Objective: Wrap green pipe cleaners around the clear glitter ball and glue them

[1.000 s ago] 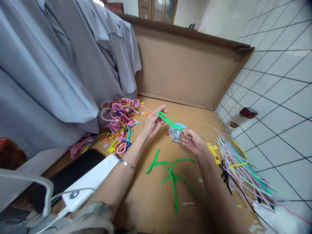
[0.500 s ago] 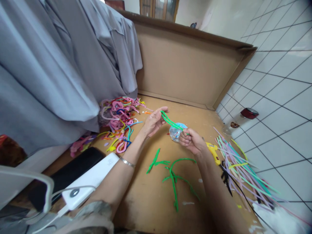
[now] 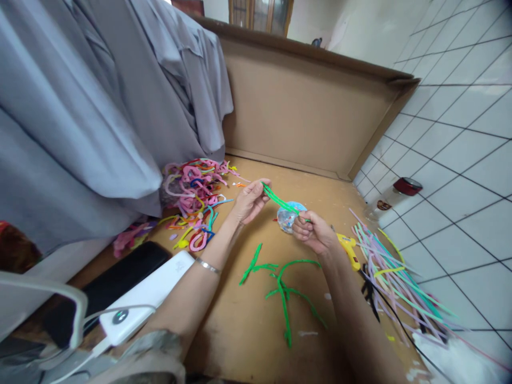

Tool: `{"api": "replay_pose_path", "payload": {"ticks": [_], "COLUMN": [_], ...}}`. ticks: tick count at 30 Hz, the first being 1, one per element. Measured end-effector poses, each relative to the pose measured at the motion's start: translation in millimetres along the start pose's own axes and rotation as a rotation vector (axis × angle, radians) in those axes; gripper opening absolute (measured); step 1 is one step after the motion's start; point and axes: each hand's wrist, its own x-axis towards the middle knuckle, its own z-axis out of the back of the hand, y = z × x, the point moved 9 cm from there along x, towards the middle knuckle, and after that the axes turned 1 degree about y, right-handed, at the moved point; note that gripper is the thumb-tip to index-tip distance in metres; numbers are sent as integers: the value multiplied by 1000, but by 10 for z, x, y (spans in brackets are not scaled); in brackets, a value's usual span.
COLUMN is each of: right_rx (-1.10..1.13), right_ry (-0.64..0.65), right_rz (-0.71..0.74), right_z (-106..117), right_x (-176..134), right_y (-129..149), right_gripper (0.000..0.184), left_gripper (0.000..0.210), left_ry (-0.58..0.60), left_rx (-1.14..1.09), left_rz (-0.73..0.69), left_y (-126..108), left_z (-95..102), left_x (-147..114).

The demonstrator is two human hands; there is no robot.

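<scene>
A green pipe cleaner (image 3: 278,199), apparently doubled into two strands, stretches between my hands above the table. My left hand (image 3: 251,202) pinches its upper left end between thumb and fingers. The lower right end sits in the closed fingers of my right hand (image 3: 314,230). Behind my right hand, partly hidden, is a small clear and blue round container (image 3: 286,218). On the table below lie a short branched green piece (image 3: 256,266) and a larger branched green piece (image 3: 283,290), part of which my right forearm covers.
A heap of colourful pipe cleaners (image 3: 192,192) lies at the left. A white power bank (image 3: 132,304) and a black slab (image 3: 124,277) are near my left arm. Rightward are a yellow glue gun (image 3: 350,249), pastel pipe cleaners (image 3: 394,282) and a red-lidded jar (image 3: 394,197). Cardboard (image 3: 312,106) stands behind.
My left hand's fingers have closed from a looser, more outstretched pose into a pinch on the pipe cleaner's end. My right hand keeps its hold, almost unmoved.
</scene>
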Motion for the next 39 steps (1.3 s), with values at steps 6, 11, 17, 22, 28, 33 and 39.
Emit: {"api": "replay_pose_path", "payload": {"ticks": [6,11,17,22,28,33,39], "right_rx": [-1,-8,-44,-58,-89,-123,-131], "right_ry": [9,-8,-49,-80,-93,-62,-58], "right_rz": [-15,-3,65,116,129,134,96], "right_z": [-28,-84,-159,-195,-268,-302,-281], "right_x": [-7,-21,-45,-43,-5,17,25], "right_y": [-15,-6,57,65,1,-38,-79], "right_gripper": [38,36,35,34,28,31,35], "left_gripper": [17,16,24,27,32,35,33], "left_ry": [-72,-118,-224,-307,-416,-490,-511], "left_rx": [-67,-123,-153,-140,-209,-277,-225], "left_rz": [16,28,17,31,54,99,90], "left_y": [6,10,46,65,78,124,101], "left_z": [72,89,175,223,264,301,314], "left_x": [11,17,21,8,1,-18,-27]}}
